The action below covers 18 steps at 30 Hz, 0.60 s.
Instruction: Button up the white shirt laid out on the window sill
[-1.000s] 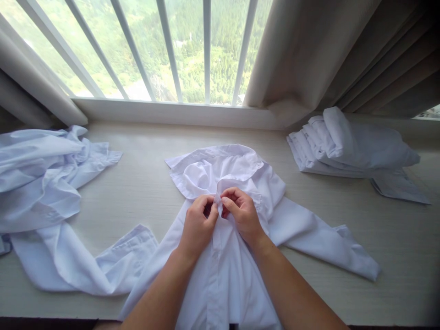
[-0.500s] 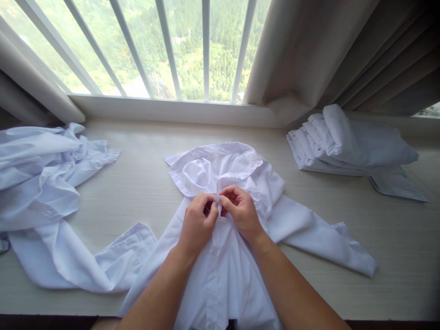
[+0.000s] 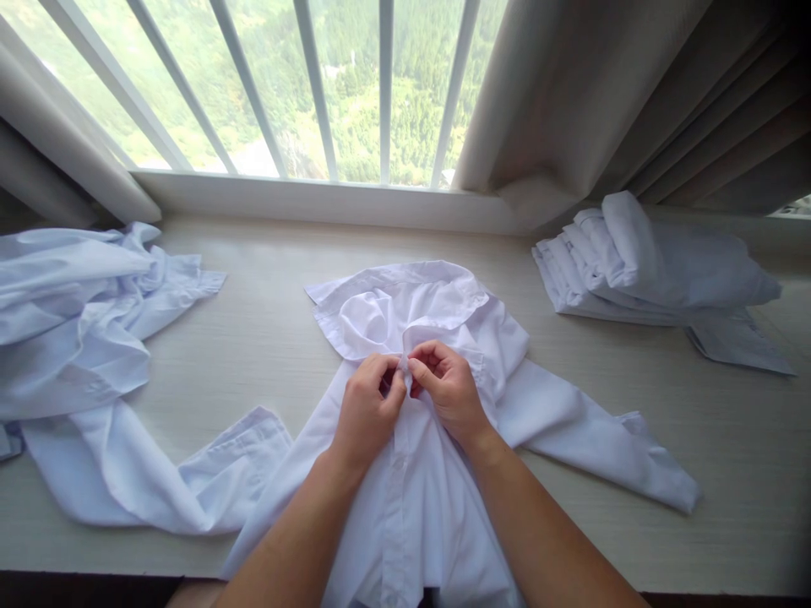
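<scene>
A white button-front shirt (image 3: 437,507) lies spread before me, its collar toward the window and a sleeve stretched out to the right. My left hand (image 3: 372,404) pinches the front placket a little below the collar opening. Close against it, my right hand (image 3: 447,387) also pinches the placket edge between thumb and fingers. The fingertips of both hands meet there, and any button between them is hidden. Farther down the placket a small button (image 3: 398,463) shows faintly.
A crumpled white shirt (image 3: 76,329) lies at the left, one sleeve reaching toward the middle. On the right is a stack of folded white shirts (image 3: 634,270). Behind the pale sill (image 3: 253,338) stand a barred window (image 3: 355,93) and grey curtains (image 3: 570,93).
The whole view has shifted slightly, so things appear a little farther right. Both hands keep their pinch on the placket, with hardly any finger movement visible.
</scene>
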Each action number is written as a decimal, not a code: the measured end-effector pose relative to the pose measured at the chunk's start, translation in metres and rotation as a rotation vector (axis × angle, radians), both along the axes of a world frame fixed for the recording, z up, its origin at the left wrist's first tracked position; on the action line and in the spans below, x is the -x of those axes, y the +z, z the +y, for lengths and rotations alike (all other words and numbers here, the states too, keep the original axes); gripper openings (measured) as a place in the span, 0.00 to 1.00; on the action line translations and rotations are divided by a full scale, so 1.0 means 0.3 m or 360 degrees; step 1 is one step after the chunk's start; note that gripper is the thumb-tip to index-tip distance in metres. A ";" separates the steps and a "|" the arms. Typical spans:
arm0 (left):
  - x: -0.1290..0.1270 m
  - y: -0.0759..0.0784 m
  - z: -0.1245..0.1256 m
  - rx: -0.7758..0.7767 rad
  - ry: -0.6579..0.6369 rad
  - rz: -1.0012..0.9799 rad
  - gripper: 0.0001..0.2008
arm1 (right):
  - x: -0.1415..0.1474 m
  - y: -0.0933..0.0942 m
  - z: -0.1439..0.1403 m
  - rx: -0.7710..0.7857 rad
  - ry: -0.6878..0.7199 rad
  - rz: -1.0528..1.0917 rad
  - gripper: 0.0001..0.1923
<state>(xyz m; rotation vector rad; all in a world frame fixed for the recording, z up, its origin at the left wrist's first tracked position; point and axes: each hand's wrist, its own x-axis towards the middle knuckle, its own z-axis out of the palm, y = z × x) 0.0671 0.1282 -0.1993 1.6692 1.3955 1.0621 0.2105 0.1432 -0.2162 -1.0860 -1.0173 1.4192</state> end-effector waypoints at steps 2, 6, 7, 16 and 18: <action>0.000 0.001 0.000 0.0001 -0.0008 0.0003 0.07 | 0.000 0.002 0.000 0.0004 0.0001 -0.0010 0.17; 0.000 0.006 0.002 0.0003 -0.0035 0.0021 0.07 | -0.002 0.004 0.000 0.0007 0.0009 -0.0013 0.16; 0.000 0.007 0.002 -0.0004 -0.0041 0.0027 0.07 | -0.003 0.005 0.000 0.0008 0.0007 -0.0015 0.16; -0.002 0.009 -0.002 -0.0046 -0.0077 0.0066 0.05 | -0.002 0.006 0.001 0.0002 -0.0014 -0.0003 0.15; -0.003 0.010 -0.002 -0.0034 -0.0070 0.0067 0.05 | -0.001 0.003 0.000 0.0003 -0.0013 -0.0004 0.15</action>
